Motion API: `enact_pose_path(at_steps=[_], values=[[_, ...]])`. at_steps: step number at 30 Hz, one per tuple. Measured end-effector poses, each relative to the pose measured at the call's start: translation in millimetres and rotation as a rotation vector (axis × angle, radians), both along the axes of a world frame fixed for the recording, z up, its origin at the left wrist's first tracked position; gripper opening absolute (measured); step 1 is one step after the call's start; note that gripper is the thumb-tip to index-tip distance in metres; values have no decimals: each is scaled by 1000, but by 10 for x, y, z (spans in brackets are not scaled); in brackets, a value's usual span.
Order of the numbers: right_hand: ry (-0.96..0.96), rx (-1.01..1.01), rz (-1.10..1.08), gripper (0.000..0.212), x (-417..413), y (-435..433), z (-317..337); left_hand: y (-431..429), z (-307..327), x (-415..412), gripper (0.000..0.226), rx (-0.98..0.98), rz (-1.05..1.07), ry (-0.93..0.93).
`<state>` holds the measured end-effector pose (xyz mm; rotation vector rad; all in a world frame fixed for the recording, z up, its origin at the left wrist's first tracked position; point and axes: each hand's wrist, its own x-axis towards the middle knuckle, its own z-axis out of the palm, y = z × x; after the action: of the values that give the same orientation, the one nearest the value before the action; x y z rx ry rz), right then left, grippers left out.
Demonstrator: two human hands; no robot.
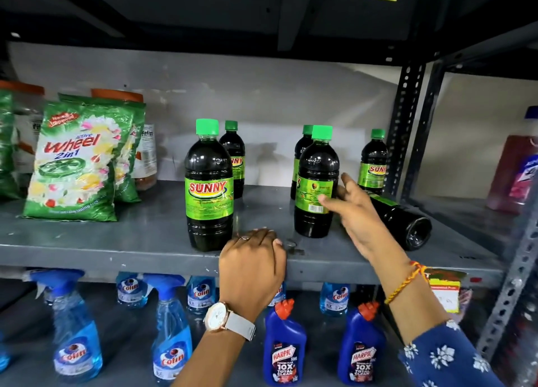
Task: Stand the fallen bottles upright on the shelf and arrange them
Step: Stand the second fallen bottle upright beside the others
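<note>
Green-labelled bottle [316, 182] touched by spread rt fingers [330, 201].

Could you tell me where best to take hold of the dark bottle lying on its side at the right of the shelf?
Probably round the lower body near its base. The fallen bottle lies with its base towards the shelf's front edge and its neck pointing back behind the right hand. Coming from the front and above avoids the upright bottle beside it, then the cap end can be tipped up.
</note>
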<state>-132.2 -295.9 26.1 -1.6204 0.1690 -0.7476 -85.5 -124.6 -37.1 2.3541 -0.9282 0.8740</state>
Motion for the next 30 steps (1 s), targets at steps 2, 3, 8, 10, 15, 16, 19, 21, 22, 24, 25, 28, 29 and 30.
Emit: enact_pose_path(at_steps=[2, 3, 8, 10, 15, 16, 19, 21, 22, 24, 25, 28, 29, 30], values=[[66, -245, -252, 96, 82, 99, -19, -1, 3, 2, 33, 1, -4, -3], [59, -308, -344, 94, 120, 141, -30, -2, 5, 2, 33, 2, -7, -3], [4, -131, -296, 57, 156, 106, -29, 6, 9, -4, 31, -1, -7, -1], [17, -24, -77, 53, 76, 15, 2, 2, 5, -1, 31, -7, -11, 1], [103, -438, -233, 83, 2, 98, -57, -9, 9, -6, 32, -8, -1, -14], [108, -479, -337, 94, 29, 160, -91, -12, 10, -6, 32, -7, -1, -17], [49, -459, -480, 89, 103, 221, -155, -6, 6, -7, 31, -9, 4, -26], [45, -398, -418, 76, 97, 170, -157, -3, 4, -9, 29, -16, 9, -25], [55, -350, -349, 72, 81, 136, -152, -5, 2, -11, 28, -19, 8, -23], [58, -245, -158, 67, 44, 85, -142, -10, -2, -7, 29, -24, 4, -23], [59, -211, -76, 66, 31, 71, -143, -13, -3, -5, 29, -25, 5, -23], [86, -302, -95, 65, 26, 65, -193, -23, -4, 5, 28, -18, 8, -20], [92, -373, -174, 69, 33, 78, -219, -24, -6, 7, 28, -15, 7, -22], [99, -427, -256, 74, 41, 96, -244, -24, -7, 9, 29, -11, 7, -24]])
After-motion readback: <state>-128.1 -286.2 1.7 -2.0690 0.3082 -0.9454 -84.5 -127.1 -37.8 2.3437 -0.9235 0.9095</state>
